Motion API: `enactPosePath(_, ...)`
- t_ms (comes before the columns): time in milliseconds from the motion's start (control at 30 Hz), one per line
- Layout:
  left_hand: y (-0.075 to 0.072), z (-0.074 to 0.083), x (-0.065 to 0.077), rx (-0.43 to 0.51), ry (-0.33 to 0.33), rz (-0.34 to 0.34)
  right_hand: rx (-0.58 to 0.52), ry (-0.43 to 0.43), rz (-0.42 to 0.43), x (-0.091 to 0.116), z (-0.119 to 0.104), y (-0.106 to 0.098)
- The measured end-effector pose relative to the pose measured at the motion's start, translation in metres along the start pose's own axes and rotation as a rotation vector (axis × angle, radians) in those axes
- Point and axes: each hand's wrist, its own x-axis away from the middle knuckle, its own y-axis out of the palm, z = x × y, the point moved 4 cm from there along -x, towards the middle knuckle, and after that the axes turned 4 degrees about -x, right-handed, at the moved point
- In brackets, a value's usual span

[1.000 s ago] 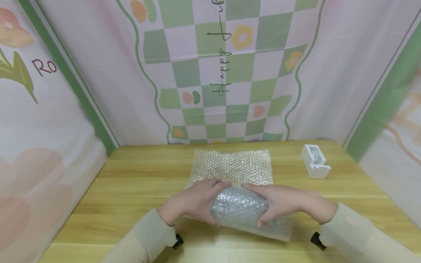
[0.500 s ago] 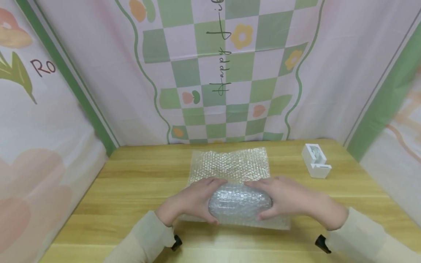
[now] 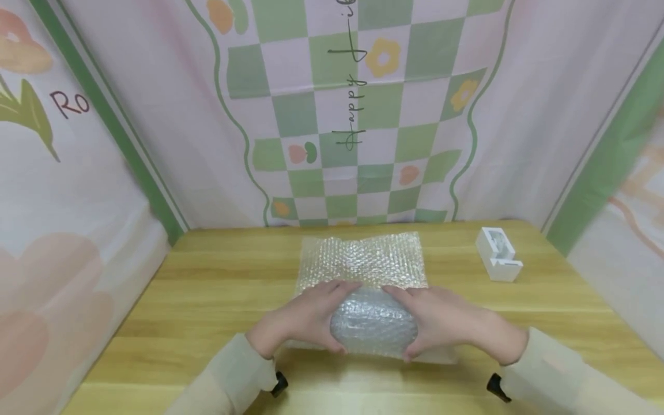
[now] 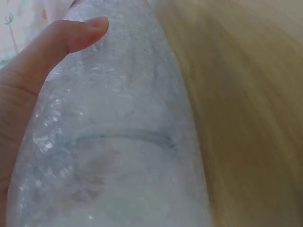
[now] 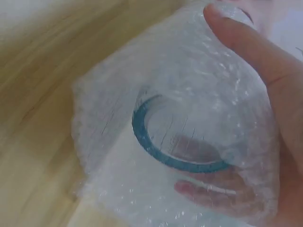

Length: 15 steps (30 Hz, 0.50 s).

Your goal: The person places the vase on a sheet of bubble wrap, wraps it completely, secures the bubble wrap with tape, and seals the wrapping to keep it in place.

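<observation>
A bundle rolled in clear bubble wrap (image 3: 372, 325) lies crosswise on the wooden table. My left hand (image 3: 310, 317) grips its left end and my right hand (image 3: 447, 320) its right end, thumbs on the near side in the head view. Through the film at the right end, a round teal rim (image 5: 140, 126) of a clear, hollow-looking object shows in the right wrist view. A faint curved dark line (image 4: 128, 137) shows through the wrap in the left wrist view. The unrolled bubble-wrap sheet (image 3: 363, 259) stretches flat behind the bundle. The wrapped object's full shape is hidden.
At the back right of the wooden table (image 3: 218, 288) stands a white tape dispenser (image 3: 493, 259) with a clear roll inside. A checked fabric backdrop (image 3: 342, 115) hangs behind the table, with more printed cloth at both sides.
My right hand shifted outward along the bundle, then came back inward round its right end. The loose front corner of the wrap moved up slightly. My left hand stayed nearly in place.
</observation>
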Motion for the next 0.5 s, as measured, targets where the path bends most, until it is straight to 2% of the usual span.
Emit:
enactPosePath(167, -0.0001, 0.0019, -0.0014, 0.008, 0.012, 0.008, -0.087, -0.028, -0.033, -0.0034, 0.0077, 0.0006)
enactPosePath(333, 0.0003, 0.0026, -0.0017, 0.033, 0.009, 0.015, -0.106, -0.063, -0.054, -0.0057, 0.0070, -0.0025)
enactPosePath(500, -0.0002, 0.0035, 0.0014, -0.041, 0.027, 0.037, -0.086, -0.069, -0.065, -0.0065, 0.0038, -0.0040)
